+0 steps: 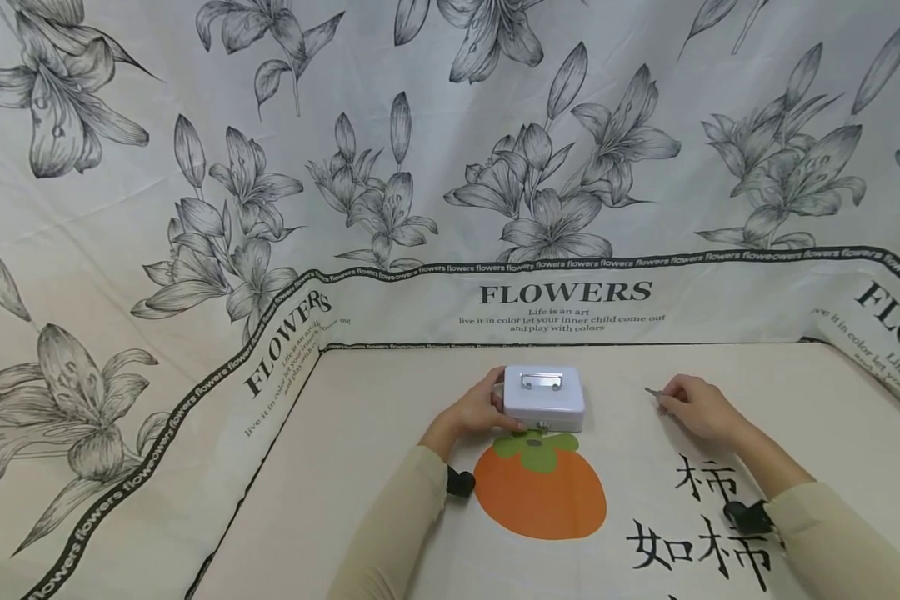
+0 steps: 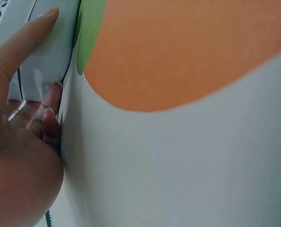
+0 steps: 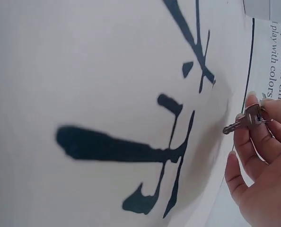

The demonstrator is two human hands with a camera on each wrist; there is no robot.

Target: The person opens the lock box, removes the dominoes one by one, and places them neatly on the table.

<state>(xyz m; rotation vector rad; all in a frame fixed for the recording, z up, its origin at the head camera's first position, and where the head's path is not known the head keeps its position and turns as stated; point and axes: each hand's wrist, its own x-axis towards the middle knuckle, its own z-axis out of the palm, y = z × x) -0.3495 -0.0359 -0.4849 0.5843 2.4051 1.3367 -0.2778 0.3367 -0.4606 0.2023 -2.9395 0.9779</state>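
A small white cash box with a metal handle on its lid and a lock on its front stands on the cloth, its lid down. My left hand grips the box's left end. In the left wrist view the thumb lies along the box's front face, and other fingers curl at its end. To the right of the box and apart from it, my right hand pinches a small metal key between thumb and fingers. A thin ring hangs on the key, whose shaft points left, toward the box in the head view.
A pale cloth covers the table, printed with an orange persimmon just before the box and black characters below the right hand. A flower-printed curtain stands behind and at both sides.
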